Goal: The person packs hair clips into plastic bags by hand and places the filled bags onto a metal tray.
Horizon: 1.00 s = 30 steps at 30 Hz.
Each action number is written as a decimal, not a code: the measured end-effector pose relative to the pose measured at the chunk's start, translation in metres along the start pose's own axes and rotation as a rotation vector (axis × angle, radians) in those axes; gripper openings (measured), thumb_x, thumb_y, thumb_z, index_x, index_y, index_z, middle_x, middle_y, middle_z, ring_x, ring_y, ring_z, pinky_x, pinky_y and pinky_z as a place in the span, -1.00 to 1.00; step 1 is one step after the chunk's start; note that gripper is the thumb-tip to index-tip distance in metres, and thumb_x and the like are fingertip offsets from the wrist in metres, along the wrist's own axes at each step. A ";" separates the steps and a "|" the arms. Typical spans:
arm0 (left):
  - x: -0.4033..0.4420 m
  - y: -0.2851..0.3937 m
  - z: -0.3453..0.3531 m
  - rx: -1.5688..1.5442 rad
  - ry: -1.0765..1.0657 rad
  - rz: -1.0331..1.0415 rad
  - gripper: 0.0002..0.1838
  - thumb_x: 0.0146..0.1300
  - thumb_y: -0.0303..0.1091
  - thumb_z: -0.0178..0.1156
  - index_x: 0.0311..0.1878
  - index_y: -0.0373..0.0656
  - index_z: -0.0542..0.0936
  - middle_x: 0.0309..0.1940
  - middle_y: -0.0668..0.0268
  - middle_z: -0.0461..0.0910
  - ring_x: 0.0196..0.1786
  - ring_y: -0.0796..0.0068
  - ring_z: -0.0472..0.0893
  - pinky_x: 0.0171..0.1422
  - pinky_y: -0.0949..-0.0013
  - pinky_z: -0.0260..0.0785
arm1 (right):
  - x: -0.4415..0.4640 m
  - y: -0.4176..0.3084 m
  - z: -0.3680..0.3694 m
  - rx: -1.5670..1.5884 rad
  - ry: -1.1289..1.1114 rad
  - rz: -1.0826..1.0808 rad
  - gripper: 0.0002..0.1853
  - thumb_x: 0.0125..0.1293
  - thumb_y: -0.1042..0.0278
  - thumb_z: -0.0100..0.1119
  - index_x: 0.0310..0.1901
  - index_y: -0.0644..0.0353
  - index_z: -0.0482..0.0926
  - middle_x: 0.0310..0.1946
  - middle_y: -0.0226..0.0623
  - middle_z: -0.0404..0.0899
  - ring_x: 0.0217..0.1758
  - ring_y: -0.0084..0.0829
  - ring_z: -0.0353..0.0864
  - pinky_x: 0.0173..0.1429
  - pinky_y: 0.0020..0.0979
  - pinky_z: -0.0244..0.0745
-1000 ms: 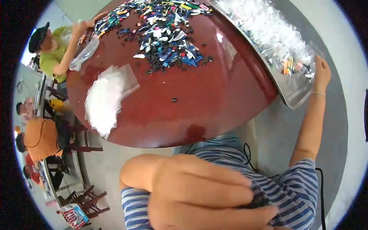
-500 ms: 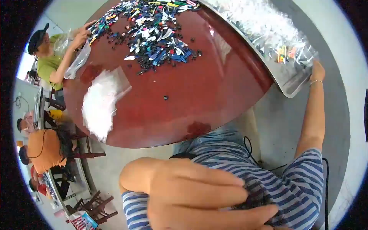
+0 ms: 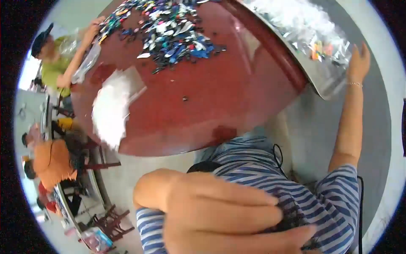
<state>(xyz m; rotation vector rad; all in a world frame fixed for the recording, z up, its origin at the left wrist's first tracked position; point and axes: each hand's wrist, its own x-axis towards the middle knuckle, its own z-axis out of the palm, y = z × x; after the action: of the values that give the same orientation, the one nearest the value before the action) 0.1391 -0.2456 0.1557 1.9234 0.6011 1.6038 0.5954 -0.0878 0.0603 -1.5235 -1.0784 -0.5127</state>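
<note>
My left hand (image 3: 215, 211) is large and close to the camera, in front of my striped shirt. Its fingers are stretched out to the right, with nothing visible in them; the thumb is hidden. On the right, my right hand (image 3: 359, 63), a bracelet at its wrist, is beside the outer side of a metal tray (image 3: 325, 88). The fingers of that hand are apart and hold nothing I can see. Clear plastic bags (image 3: 296, 23) heap up in the tray, some with small pieces inside. Orange and yellow pieces (image 3: 317, 50) show through the bags nearest my right hand.
A dark red table (image 3: 220, 110) bears a pile of small coloured clip-like pieces (image 3: 173, 38) and a stack of clear bags (image 3: 112, 108). One small black piece (image 3: 185, 98) lies apart. A co-worker (image 3: 57, 63) reaches to the pile; other people and stools are at left.
My right hand has come away from the bags at the tray's corner, moving up and outward, and its fingers have spread. My left hand stays nearly the same. The view has shifted slightly.
</note>
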 end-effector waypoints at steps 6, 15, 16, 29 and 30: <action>0.016 -0.011 -0.022 -0.710 -0.818 -0.652 -0.72 0.14 -0.23 0.28 -0.13 -0.16 0.68 -0.50 0.32 0.60 -0.49 0.54 0.59 -0.48 0.44 0.47 | -0.054 -0.146 0.038 0.459 -0.248 -0.082 -0.61 0.31 0.45 0.14 0.16 0.29 0.47 0.20 -0.17 0.46 0.29 -0.35 0.41 0.33 -0.35 0.26; -0.021 -0.019 0.021 -0.967 -0.749 0.027 -0.72 0.34 -0.28 0.11 -0.06 -0.29 0.60 -0.14 0.06 0.62 -0.18 0.19 0.63 -0.24 0.29 0.54 | -0.164 -0.299 0.109 0.893 -0.763 -0.491 -0.80 0.26 0.59 0.09 -0.08 0.29 0.57 0.04 -0.17 0.57 0.17 -0.28 0.51 0.28 -0.36 0.34; -0.043 -0.022 0.031 -1.002 -0.194 0.280 -0.73 0.35 -0.30 0.11 -0.06 -0.31 0.60 -0.12 0.02 0.61 -0.13 0.13 0.63 -0.18 0.26 0.54 | -0.175 -0.309 0.116 0.903 -0.814 -0.542 -0.80 0.24 0.59 0.10 -0.10 0.29 0.57 0.01 -0.15 0.58 0.14 -0.25 0.54 0.26 -0.35 0.37; -0.062 -0.055 -0.013 -1.519 -0.595 -0.198 -0.66 0.32 -0.43 0.16 0.10 -0.44 0.52 0.02 -0.06 0.56 -0.01 0.15 0.61 0.01 0.23 0.51 | -0.271 -0.368 0.195 0.728 -1.186 -1.069 -0.75 0.13 0.47 0.22 -0.14 0.28 0.53 -0.14 -0.15 0.54 -0.03 -0.10 0.49 0.07 -0.22 0.44; -0.054 -0.044 -0.014 -1.597 -0.584 -0.312 -0.63 0.32 -0.43 0.16 0.12 -0.47 0.49 0.08 -0.08 0.52 0.03 0.16 0.60 0.04 0.24 0.51 | -0.271 -0.370 0.196 0.763 -1.131 -1.056 -0.82 0.12 0.50 0.21 -0.21 0.28 0.54 -0.20 -0.19 0.54 -0.08 -0.11 0.50 0.01 -0.22 0.46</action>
<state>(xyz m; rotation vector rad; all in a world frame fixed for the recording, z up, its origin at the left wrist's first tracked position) 0.1155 -0.2460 0.0885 0.8334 -0.5272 0.6860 0.1063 -0.0224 -0.0112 -0.3435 -2.5927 0.1937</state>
